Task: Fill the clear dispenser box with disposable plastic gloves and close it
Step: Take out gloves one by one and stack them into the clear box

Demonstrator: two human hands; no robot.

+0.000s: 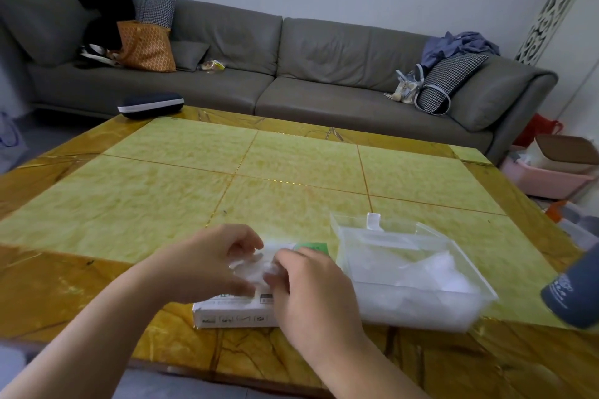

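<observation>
2 hands (207, 264) (311, 288) pinch gloves (259, 264) over carton (233, 312).

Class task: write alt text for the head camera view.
Both hands, left hand and right hand, pull thin plastic gloves from a white carton on a yellow table. An open clear box, partly filled, stands right of it.

Hands hide most of the cardboard box (233, 314) (its print blurred).
</observation>
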